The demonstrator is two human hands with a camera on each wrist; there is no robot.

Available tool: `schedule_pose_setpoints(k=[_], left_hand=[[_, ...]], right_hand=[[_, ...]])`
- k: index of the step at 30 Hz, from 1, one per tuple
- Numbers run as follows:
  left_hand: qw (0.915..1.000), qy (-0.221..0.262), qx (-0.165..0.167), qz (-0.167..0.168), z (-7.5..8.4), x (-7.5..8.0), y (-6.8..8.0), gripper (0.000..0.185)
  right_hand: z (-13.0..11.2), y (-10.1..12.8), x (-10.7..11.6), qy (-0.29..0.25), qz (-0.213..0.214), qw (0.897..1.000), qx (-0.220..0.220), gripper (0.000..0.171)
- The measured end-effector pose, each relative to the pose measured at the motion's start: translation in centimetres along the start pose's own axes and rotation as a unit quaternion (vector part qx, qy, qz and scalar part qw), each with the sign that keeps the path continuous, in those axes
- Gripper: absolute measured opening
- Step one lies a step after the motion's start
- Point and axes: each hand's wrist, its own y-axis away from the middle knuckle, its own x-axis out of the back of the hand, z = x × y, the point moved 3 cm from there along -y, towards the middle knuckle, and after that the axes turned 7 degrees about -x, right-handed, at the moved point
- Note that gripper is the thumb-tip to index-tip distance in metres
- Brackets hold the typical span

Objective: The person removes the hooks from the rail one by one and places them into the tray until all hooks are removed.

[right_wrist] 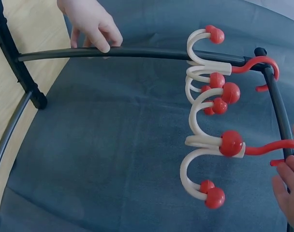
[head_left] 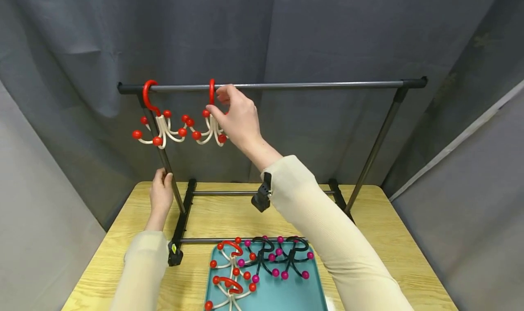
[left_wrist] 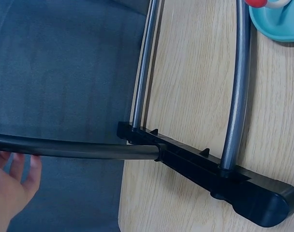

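Teal plastic, the tray [head_left: 286, 297] lay nearest on the pale wooden table [head_left: 389, 238], holding two cream multi-arm hooks with red ball tips [head_left: 231, 274] on its left side and two black ones with magenta ball tips [head_left: 282, 256] toward its far edge. Just beyond it stood the black plastic foot [head_left: 180, 224] of a small garment rack, joined by thin steel cross rods.

Further off, the left hand [head_left: 160, 195] gripped the rack's slanted dark metal left upright [head_left: 163, 156] low down, fingers curled round it, as the right wrist view showed plainly.

Farthest and highest ran the grey horizontal top rail [head_left: 307, 85], its long axis left to right across the view. One cream hook with red ball tips and a red top hook [head_left: 157, 124] hung at the rail's left end. Just right of it hung a second cream-and-red hook [head_left: 209, 124], its red loop over the rail. The right hand [head_left: 237, 117] pinched that second hook near its red loop, thumb and fingertips closed on it; the hook lay directly left of the palm, dangling straight down beneath the rail. The right hand was plainly the nearer one; the left sat well below it.
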Motion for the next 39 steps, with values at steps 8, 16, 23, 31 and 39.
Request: schedule_pose_setpoints(k=[8,16,23,31,39], left_hand=[[1.0000,-0.008,0.001,-0.001,-0.1,0.1,0.0,0.033],[1.0000,-0.008,0.004,-0.004,-0.1,0.1,0.1,0.034],[1.0000,-0.006,0.005,-0.004,-0.2,0.2,0.1,0.035],[0.9999,-0.012,0.003,-0.007,-0.2,0.2,0.1,0.035],[0.9999,-0.012,-0.006,0.000,-0.1,0.2,0.1,0.034]], right_hand=[[-0.6,-0.6,-0.8,-0.007,0.008,0.999,-0.031,0.032],[-0.1,-0.7,-0.7,-0.053,0.032,0.996,-0.068,0.026],[0.2,-0.8,-0.5,-0.056,0.039,0.996,-0.055,0.024],[-0.1,-1.2,0.6,-0.069,0.046,0.996,-0.039,0.023],[-0.1,-1.3,2.2,-0.122,0.055,0.990,-0.036,0.024]])
